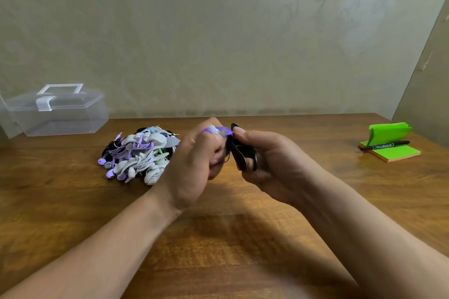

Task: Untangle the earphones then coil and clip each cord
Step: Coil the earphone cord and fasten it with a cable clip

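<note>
Fingers (215,153) of the left hand (192,165) are being curled tightly round a coiled purple earphone cord (220,130), so that the loops are not springing apart. A black clip (243,155) is being pinched between the thumb and fingers of the right hand (267,158) and is being held just against the coil, probably to be closed over it. Both things are being held up above the wooden table (218,238), near its middle. To the left, the pile of earphones (138,153) is lying on the table, with white, purple and black cords being mixed together; some seem already clipped. A clear plastic box (56,114) is standing behind the pile, apart from it, with its lid closed, and nothing is being made out inside it. A green sticky-note pad (398,153) is lying at the far right, with a black marker (385,145) on it.
</note>
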`<state>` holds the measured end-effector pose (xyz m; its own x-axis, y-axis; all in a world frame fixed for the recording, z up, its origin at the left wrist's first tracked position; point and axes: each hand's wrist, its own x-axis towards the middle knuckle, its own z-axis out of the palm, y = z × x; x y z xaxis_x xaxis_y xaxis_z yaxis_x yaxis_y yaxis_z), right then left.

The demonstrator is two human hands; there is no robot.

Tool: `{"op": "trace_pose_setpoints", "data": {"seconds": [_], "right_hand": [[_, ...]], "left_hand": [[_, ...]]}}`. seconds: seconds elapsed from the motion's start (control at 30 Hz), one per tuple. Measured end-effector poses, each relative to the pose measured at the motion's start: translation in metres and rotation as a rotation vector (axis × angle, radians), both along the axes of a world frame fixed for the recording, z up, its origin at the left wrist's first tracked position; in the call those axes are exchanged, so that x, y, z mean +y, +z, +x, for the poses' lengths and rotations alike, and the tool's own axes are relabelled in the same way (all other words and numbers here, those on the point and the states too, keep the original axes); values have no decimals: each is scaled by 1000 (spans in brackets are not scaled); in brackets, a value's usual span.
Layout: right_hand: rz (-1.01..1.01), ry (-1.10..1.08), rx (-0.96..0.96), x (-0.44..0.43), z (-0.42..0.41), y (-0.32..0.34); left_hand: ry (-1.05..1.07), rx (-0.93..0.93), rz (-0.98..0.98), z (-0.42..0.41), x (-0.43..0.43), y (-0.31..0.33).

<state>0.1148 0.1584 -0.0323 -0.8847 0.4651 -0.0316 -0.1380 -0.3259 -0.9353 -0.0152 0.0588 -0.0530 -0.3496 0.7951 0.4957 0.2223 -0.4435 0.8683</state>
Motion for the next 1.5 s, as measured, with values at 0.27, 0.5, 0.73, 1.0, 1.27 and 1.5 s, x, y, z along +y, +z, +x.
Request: {"op": "trace_pose_setpoints", "data": {"seconds": [0.27, 0.5, 0.73, 1.0, 1.27, 1.5], "right_hand": [[574, -356, -77, -2, -7, -17], [1061, -82, -23, 9, 7, -24], [1011, -330, 77, 17, 1, -23], [734, -334, 80, -4, -5, -22], [712, -350, 57, -2, -6, -21], [619, -231, 50, 0, -1, -14]], "left_hand": [[-32, -402, -188, 3, 12, -11], [-131, -573, -349, -21, 6, -8], [-254, -522, -410, -10, -1, 0], [-202, -455, -432, -5, -1, -1], [-300, -571, -440, -10, -3, 1], [-329, -526, -465, -10, -8, 9]]}}
